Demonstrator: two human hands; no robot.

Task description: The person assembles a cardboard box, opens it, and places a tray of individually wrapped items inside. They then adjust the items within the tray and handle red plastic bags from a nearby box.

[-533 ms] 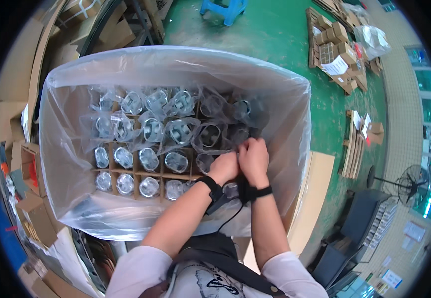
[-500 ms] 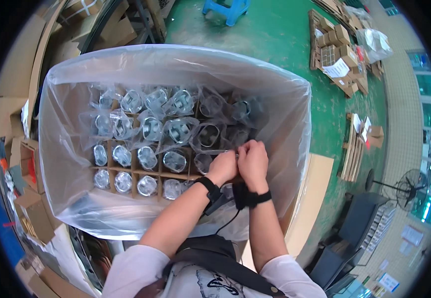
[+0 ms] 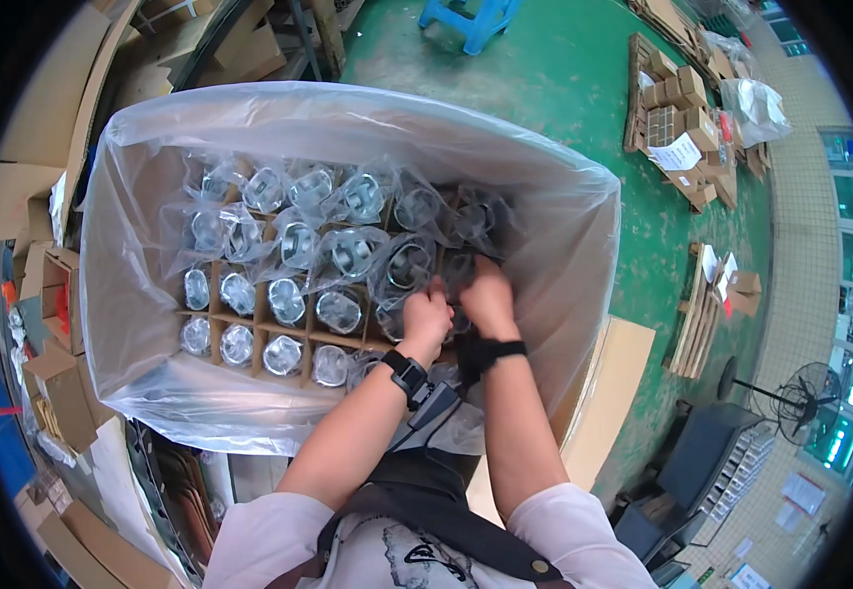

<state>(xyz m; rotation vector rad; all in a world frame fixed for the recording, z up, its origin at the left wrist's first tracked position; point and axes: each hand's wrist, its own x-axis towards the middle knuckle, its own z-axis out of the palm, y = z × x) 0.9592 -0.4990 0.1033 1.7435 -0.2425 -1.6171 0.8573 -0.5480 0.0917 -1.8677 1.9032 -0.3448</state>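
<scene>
Inside a large box lined with clear plastic film (image 3: 200, 106), silvery metal pistons (image 3: 352, 253) stand in rows, many wrapped in clear plastic bags. Brown cardboard dividers (image 3: 259, 299) part them into cells. Both my hands are in the right part of the box. My left hand (image 3: 428, 319) is closed, its fingers curled beside a bagged piston (image 3: 409, 265); what it pinches, if anything, is hidden. Just right of it, my right hand (image 3: 488, 300) reaches lower, its fingers bent round a clear plastic bag (image 3: 460, 269). Shadow and film hide the fingertips.
Flattened cardboard (image 3: 615, 393) leans along the box's right side. Open cartons (image 3: 61, 393) stand at the left. Across the green floor are a blue stool (image 3: 470, 22), a loaded pallet (image 3: 677, 128), another pallet (image 3: 698, 309) and a black fan (image 3: 807, 378).
My hands, which were together, have come apart a little. The left has drawn slightly left; the right has gone farther in and down among the bags. The whole view has shifted slightly.
</scene>
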